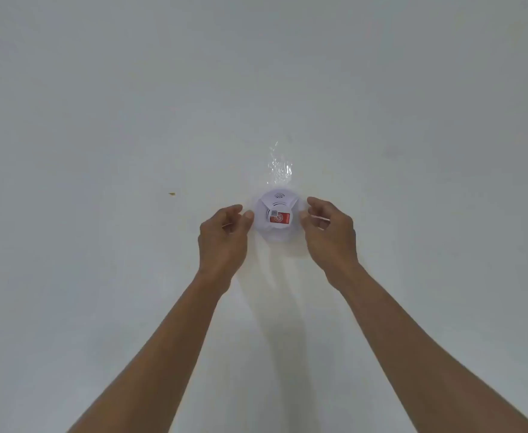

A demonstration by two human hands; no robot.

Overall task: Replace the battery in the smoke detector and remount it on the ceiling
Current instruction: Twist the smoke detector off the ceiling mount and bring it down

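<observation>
A round white smoke detector (276, 215) with a red sticker sits against the white ceiling (131, 120). My left hand (225, 235) is just left of it with loosely curled fingers, and its thumb tip stops a small gap short of the rim. My right hand (328, 232) is just right of it, also loosely curled, with the thumb tip at the detector's right edge. Neither hand closes around the detector. The battery is not visible.
A crinkled strip of clear tape (279, 170) is stuck to the ceiling just beyond the detector. A small brown mark (171, 194) shows on the ceiling to the left. Both forearms reach up from the bottom of the view.
</observation>
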